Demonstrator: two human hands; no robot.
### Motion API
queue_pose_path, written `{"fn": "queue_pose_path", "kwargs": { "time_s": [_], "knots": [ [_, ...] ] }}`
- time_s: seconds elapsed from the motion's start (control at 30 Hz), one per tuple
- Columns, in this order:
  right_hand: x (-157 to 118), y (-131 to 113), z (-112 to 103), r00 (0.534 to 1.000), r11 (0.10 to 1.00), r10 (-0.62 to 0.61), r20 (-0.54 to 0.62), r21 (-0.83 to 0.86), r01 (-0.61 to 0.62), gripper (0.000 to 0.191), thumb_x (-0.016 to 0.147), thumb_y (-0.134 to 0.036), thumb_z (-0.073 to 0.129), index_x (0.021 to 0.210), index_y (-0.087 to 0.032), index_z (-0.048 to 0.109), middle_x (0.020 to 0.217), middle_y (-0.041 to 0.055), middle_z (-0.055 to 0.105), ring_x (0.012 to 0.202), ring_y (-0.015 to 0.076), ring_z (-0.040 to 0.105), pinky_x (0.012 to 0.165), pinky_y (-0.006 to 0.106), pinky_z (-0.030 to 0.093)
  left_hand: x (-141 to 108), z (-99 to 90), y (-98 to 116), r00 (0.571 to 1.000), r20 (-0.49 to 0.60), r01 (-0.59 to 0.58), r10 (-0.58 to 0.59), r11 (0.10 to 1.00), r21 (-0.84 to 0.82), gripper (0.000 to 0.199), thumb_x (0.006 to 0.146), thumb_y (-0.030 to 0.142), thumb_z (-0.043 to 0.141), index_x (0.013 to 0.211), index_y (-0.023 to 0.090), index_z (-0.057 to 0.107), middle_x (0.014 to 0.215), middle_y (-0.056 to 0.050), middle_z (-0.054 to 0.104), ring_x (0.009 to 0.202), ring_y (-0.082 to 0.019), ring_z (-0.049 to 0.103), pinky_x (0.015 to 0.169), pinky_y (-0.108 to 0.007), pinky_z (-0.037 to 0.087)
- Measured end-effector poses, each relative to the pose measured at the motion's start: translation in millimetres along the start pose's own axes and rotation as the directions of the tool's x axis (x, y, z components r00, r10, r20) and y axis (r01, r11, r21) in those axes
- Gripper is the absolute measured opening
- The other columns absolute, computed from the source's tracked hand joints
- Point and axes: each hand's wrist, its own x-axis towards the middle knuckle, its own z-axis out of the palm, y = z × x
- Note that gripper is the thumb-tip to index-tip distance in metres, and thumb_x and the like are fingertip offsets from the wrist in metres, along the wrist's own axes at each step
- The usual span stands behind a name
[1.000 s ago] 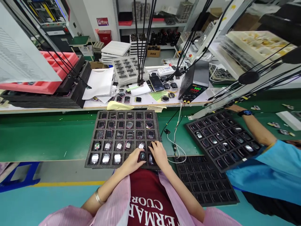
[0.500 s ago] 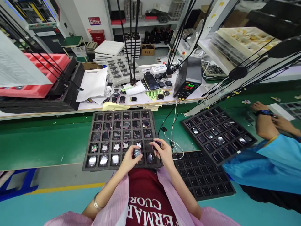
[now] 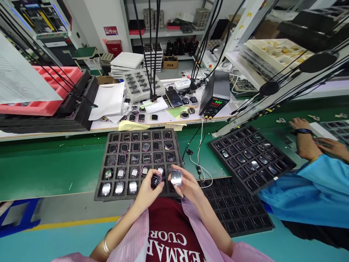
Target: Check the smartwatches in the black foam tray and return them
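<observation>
Foam tray (image 3: 102, 170) lies before you on the green bench (image 3: 54, 163), its compartments holding rows of watches (image 3: 119, 187), three bright-faced ones at the left of the nearest row. Your left hand (image 3: 148, 185) pinches a dark-screened watch (image 3: 156, 181) between thumb and fingers, above the near part of the tray. Your right hand (image 3: 189, 185) grasps a pale-faced watch (image 3: 176, 177), its face turned up toward you, over the tray's near right corner; the two watches are close together but apart. To your right, a black tray (image 3: 285, 170) lies angled, partly over a lower black tray (image 3: 252, 230). Past it is a co-worker's hand (image 3: 301, 124). On the raised shelf, a power supply (image 3: 215, 91) shows 5.00 in green.
</observation>
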Motion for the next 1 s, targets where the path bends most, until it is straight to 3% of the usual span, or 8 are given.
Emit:
{"fn": "queue_pose_path", "kwargs": {
  "time_s": [0.2,0.53,0.67,0.83,1.0],
  "knots": [
    [-1,3,0,0.995,0.997,0.059,0.075,0.049,-0.063,0.044,0.077,-0.035,0.072,0.117,-0.021,0.064,0.088,0.0082,0.071,0.039,0.0083,0.051,0.035,0.02,0.035,-4,-1.6,12,0.997,0.081,-0.02,0.019,1.0,0.019,0.023,0.076,0.008,0.052,0.095,0.02,0.052,0.09,-0.001,0.055,0.088,-0.017,0.053,0.084,-0.029,0.042],
    [-1,8,-2,0.997,0.998,0.05,0.054,0.036,-0.052,0.041,0.082,-0.031,0.066,0.121,-0.021,0.062,0.087,0.0091,0.071,0.041,0.0067,0.049,0.037,0.019,0.034,-6,-3.6,14,0.999,0.037,-0.028,0.027,0.999,0.018,0.018,0.079,0.014,0.054,0.095,0.02,0.051,0.091,-0.002,0.055,0.09,-0.018,0.053,0.085,-0.029,0.043],
    [-1,8,-2,0.998,0.998,0.047,0.035,0.041,-0.048,0.041,0.08,-0.032,0.066,0.12,-0.02,0.063,0.086,0.0092,0.071,0.04,0.0072,0.048,0.037,0.019,0.034,-7,-3.4,12,0.999,0.004,0.037,-0.037,0.999,-0.023,0.018,0.079,0.02,0.057,0.097,0.021,0.052,0.089,-0.001,0.055,0.081,-0.017,0.055,0.076,-0.028,0.046],
    [-1,6,0,0.999,0.998,0.044,0.033,0.039,-0.045,0.041,0.079,-0.032,0.068,0.117,-0.02,0.064,0.086,0.0092,0.071,0.04,0.0081,0.049,0.036,0.02,0.033,-9,-4.4,11,0.996,0.04,0.088,-0.085,0.994,-0.07,0.018,0.08,0.024,0.058,0.095,0.02,0.052,0.088,0.0,0.053,0.064,-0.011,0.05,0.061,-0.023,0.044],
    [-1,7,0,1.0,0.999,0.031,-0.003,0.026,-0.031,0.042,0.078,-0.033,0.068,0.118,-0.02,0.064,0.086,0.009,0.071,0.039,0.0076,0.048,0.036,0.02,0.032,-10,-4.4,10,0.992,0.056,0.115,-0.111,0.989,-0.087,0.02,0.08,0.027,0.058,0.097,0.021,0.05,0.084,0.001,0.052,0.059,-0.009,0.047,0.057,-0.022,0.042]
  ]
}}
